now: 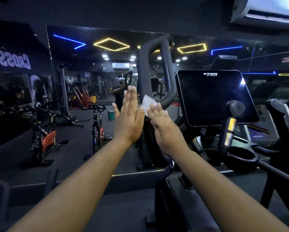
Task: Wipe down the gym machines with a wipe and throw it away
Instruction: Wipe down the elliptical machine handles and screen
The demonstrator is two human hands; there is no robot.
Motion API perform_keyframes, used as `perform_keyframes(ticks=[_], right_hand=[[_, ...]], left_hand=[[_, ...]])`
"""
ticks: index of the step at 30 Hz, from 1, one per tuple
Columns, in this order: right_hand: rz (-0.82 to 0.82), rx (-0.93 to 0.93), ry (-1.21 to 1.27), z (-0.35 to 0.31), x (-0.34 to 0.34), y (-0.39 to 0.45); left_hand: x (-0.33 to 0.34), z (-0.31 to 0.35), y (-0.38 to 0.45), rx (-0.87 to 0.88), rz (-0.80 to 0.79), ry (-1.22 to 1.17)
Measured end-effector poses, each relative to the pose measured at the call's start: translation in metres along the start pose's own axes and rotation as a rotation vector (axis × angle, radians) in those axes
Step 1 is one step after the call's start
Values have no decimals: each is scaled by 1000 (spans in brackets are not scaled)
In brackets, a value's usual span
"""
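Hands flank the bar. Your left hand (129, 118) stands flat, fingers straight and together, touching the left side of the handle (154, 67), holding nothing. Your right hand (162, 124) presses the wipe (148, 102) onto the handle with straight fingers. The bar's long axis runs upward from there, so I judge the right hand should wipe upward.

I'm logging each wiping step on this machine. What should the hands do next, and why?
Probably slide the right hand with the wipe up along the handlebar. The wipe sits low on the bar, pressed under straight fingers, and the whole loop above it is yet to be covered. The left hand is flat against the bar's other side, steadying it.
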State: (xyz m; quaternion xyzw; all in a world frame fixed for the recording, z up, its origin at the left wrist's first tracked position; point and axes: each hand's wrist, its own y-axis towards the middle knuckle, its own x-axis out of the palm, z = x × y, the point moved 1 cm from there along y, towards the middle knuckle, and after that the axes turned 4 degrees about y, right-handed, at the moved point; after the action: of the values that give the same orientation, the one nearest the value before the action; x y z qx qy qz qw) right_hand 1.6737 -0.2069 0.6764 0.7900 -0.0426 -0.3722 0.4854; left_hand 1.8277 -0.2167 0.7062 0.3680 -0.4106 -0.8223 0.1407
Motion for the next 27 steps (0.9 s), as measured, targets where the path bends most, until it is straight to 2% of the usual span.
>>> perform_keyframes(ticks=[3, 7, 8, 10, 13, 14, 15, 17, 20, 22, 25, 27], right_hand=[[-76, -107, -40, 3, 1, -44], [-294, -360, -124, 10, -9, -87], [-303, -386, -130, 13, -16, -88], [-151, -350, -98, 15, -33, -73], [271, -213, -66, 14, -62, -24], [346, -173, -78, 14, -68, -6], [364, -130, -101, 15, -71, 12], [279, -18, -141, 25, -64, 39], [243, 113, -59, 28, -38, 41], [248, 80, 8, 17, -22, 25], [139, -48, 57, 3, -9, 4], [122, -54, 110, 1, -18, 2]], left_hand=[[1, -2, -3, 60, -24, 8], [5, -4, -2, 143, -81, 98], [6, -3, -1, 155, -91, 107], [6, 0, 3, 175, -89, 112], [6, 6, 10, 166, -87, 95], [7, 8, 12, 157, -94, 103], [9, 9, 13, 156, -101, 128], [15, 8, 12, 164, -126, 216], [24, 3, 7, 158, -140, 257], [25, 1, 6, 162, -130, 245], [24, 1, 6, 178, -125, 229], [24, 0, 1, 186, -127, 224]])
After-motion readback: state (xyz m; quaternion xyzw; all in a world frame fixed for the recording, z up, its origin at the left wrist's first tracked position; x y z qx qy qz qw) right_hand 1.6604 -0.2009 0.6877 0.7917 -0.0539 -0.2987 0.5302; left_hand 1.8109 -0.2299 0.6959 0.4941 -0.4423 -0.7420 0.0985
